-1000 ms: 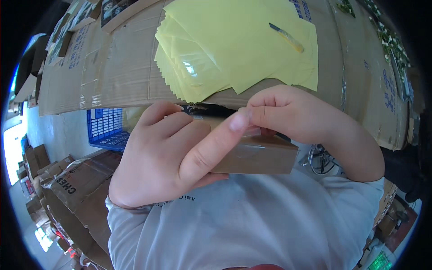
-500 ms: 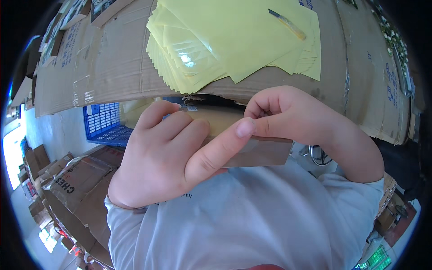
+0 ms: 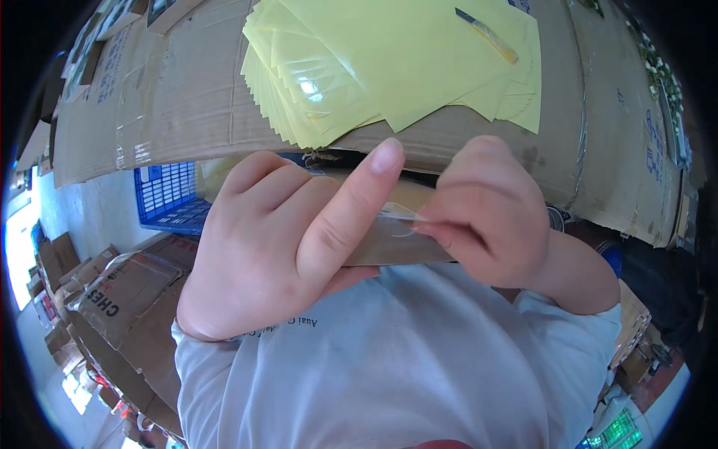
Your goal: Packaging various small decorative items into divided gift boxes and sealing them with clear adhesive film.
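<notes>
My left hand (image 3: 262, 239) grips the left part of a flat brown board-like piece (image 3: 411, 253), fingers curled at its far side and thumb raised off it. Close to my shirt, the piece lies level below the table edge; its full shape is hidden by my hands. My right hand (image 3: 493, 217), slightly blurred, pinches the edge of a thin clear film (image 3: 400, 212) between thumb and forefinger. That film lifts at a slant over the brown surface. Whether it is still joined to the piece I cannot tell.
Beyond my hands, a fanned stack of glossy yellow sheets (image 3: 389, 67) lies on the cardboard-covered table (image 3: 187, 97). A utility knife (image 3: 486, 35) rests on the sheets. Below the table edge at left is a blue plastic basket (image 3: 168, 202); cardboard boxes (image 3: 123, 292) stand farther left.
My right hand has turned and come down nearer me, now with clear film showing at its fingertips. My left thumb has swung up, away from the right hand.
</notes>
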`<control>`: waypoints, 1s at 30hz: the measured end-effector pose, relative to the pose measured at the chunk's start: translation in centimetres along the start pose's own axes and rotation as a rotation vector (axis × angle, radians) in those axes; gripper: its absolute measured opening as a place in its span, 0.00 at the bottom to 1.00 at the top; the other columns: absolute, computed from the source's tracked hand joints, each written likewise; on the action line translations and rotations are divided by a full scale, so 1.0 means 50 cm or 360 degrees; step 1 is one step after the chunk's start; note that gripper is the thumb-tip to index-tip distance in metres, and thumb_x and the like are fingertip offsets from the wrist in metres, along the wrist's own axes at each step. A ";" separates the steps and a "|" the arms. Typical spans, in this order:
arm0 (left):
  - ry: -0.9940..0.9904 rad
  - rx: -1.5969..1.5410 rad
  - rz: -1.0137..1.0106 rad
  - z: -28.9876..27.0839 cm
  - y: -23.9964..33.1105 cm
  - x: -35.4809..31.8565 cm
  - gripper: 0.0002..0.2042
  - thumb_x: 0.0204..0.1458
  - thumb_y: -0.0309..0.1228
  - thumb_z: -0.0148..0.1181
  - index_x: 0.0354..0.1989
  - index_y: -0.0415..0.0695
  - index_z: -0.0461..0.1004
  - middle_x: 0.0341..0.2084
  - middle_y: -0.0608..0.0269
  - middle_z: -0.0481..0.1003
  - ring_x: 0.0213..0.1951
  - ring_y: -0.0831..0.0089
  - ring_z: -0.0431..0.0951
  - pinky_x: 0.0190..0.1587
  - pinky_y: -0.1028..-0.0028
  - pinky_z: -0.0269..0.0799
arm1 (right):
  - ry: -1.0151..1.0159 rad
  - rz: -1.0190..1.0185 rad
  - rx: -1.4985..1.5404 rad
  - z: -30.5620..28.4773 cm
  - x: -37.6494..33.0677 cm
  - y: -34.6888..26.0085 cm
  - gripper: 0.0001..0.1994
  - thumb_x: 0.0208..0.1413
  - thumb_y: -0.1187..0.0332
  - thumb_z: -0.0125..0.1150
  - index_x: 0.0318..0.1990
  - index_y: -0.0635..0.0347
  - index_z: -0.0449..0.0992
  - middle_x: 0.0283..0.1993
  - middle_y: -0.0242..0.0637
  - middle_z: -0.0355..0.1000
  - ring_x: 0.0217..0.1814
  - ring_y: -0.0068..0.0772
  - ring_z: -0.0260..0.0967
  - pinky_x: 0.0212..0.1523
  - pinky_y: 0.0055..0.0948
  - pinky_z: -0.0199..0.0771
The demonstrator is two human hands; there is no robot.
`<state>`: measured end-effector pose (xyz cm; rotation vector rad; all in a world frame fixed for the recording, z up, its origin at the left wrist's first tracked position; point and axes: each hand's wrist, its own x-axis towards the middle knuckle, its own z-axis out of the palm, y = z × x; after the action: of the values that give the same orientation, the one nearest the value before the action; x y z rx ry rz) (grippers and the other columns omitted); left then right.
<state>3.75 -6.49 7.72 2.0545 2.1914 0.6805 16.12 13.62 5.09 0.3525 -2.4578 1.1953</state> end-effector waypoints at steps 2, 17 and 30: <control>0.0002 0.0000 -0.0022 -0.002 0.002 0.003 0.49 0.31 0.50 0.68 0.62 0.34 0.57 0.29 0.58 0.75 0.28 0.59 0.73 0.36 0.63 0.68 | 0.0062 -0.0231 -0.0237 0.008 -0.009 0.001 0.09 0.35 0.74 0.67 0.27 0.58 0.74 0.27 0.32 0.67 0.28 0.33 0.64 0.35 0.36 0.65; -0.0269 -0.0346 -0.0112 -0.048 -0.014 0.068 0.24 0.42 0.39 0.65 0.46 0.37 0.72 0.34 0.52 0.75 0.34 0.53 0.74 0.38 0.64 0.69 | 0.0313 -0.0835 -0.1161 0.024 -0.022 0.004 0.06 0.34 0.72 0.64 0.25 0.57 0.77 0.25 0.29 0.68 0.29 0.27 0.65 0.45 0.39 0.69; -0.0337 -0.0397 -0.0036 -0.012 -0.032 0.115 0.09 0.34 0.24 0.62 0.26 0.42 0.70 0.26 0.62 0.71 0.28 0.59 0.71 0.30 0.66 0.67 | 0.0387 -0.0787 -0.1147 0.018 -0.015 0.022 0.03 0.33 0.73 0.61 0.20 0.55 0.74 0.22 0.26 0.66 0.27 0.25 0.63 0.42 0.35 0.70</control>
<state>1.44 -1.12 9.13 1.8806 1.9061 0.6615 16.15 13.59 3.48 0.5138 -2.2113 0.1178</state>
